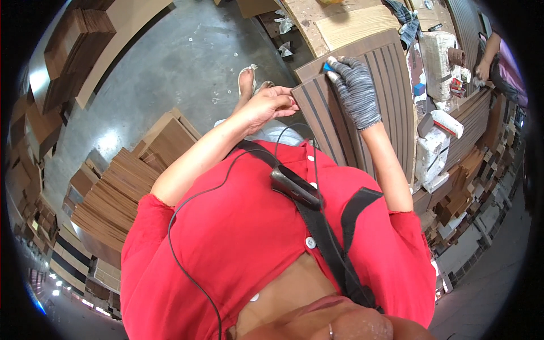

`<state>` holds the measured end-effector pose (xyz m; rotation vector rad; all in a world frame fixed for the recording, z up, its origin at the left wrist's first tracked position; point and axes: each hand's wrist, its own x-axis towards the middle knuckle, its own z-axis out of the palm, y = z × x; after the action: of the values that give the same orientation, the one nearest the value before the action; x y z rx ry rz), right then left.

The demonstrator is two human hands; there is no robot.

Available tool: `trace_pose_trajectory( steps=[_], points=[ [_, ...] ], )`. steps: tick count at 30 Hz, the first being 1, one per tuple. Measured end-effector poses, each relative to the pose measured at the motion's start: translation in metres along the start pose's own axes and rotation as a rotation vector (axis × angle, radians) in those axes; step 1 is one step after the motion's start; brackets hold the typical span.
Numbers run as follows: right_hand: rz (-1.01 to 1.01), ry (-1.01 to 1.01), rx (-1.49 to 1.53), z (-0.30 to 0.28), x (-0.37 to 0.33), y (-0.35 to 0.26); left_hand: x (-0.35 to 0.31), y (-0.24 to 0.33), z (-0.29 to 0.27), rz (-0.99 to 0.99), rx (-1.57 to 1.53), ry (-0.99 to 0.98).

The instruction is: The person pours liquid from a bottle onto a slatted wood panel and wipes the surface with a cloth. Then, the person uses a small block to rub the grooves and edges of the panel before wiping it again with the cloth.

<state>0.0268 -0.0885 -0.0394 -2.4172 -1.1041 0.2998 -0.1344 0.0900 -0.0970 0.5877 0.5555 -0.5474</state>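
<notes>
A brown wooden panel [391, 73] with dark parallel grooves lies at an angle in front of me. My left hand [266, 109] is bare and closes its fingertips on the panel's left edge, near a corner. On the panel's upper face is my right hand [356, 90], in a grey knitted glove with bare fingertips. Thumb and fingers there pinch a small blue block [328, 67] close to the plain far border. Part of the block is hidden by the fingers, so its exact kind is unclear.
A worktable [300, 20] carries a pale wood board [357, 25] and a dark checked cloth [405, 25]. White wrapped bundles [437, 65] stand to the right, near another person's hand [483, 71]. Stacked brown boards [113, 198] fill the left side.
</notes>
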Motion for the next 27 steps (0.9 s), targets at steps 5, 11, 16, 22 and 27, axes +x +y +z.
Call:
trace_pose_trajectory(
  steps=[5, 11, 16, 22, 27],
  points=[
    [-0.050, -0.080, 0.072, 0.016, -0.013, -0.029, 0.004, 0.001, 0.001, -0.014, 0.006, 0.051],
    [0.092, 0.069, -0.012, -0.015, 0.006, 0.051, 0.008, -0.002, -0.004, 0.006, 0.054, 0.033],
    [0.007, 0.077, -0.067, -0.019, 0.007, 0.042, 0.011, 0.001, -0.005, -0.016, 0.114, 0.041],
    [-0.015, 0.072, -0.059, -0.007, -0.002, 0.049, 0.015, 0.001, -0.007, -0.019, 0.167, 0.034],
    [0.035, 0.192, -0.166, -0.032, 0.023, 0.141, 0.016, 0.001, -0.009, -0.023, 0.203, 0.030]
  ],
)
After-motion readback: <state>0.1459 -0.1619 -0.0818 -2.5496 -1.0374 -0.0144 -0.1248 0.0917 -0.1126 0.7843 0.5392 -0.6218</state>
